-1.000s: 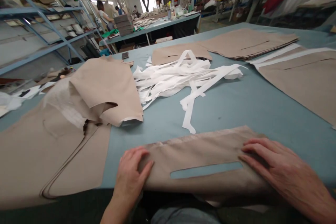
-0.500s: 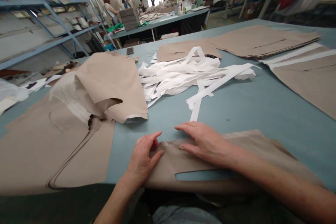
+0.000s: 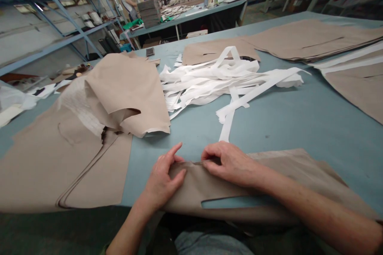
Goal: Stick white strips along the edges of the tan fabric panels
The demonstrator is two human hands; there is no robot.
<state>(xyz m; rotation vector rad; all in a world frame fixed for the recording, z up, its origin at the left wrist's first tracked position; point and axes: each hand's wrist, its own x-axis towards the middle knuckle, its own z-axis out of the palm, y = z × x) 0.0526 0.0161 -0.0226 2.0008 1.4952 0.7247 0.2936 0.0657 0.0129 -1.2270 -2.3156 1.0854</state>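
Note:
A beige fabric piece (image 3: 278, 175) with a long slot cut in it lies across the near edge of the blue-grey table (image 3: 299, 115). My left hand (image 3: 163, 177) grips its left corner, thumb on top and fingers curled over the edge. My right hand (image 3: 229, 161) sits just to the right, its fingertips pinched on the top edge of the same piece. A white strip (image 3: 227, 125) runs from just beyond my right hand up to a heap of white strips (image 3: 221, 81).
Stacked beige fabric pieces (image 3: 60, 155) with a folded-over one (image 3: 128, 87) lie at the left. More beige pieces (image 3: 308, 38) cover the far right. Blue metal shelving (image 3: 50, 16) stands at the left, and people work at a far table (image 3: 191, 14).
My right hand moved from the right end of the slotted piece to its left end beside my left hand, then curled from flat into a pinch on the top edge.

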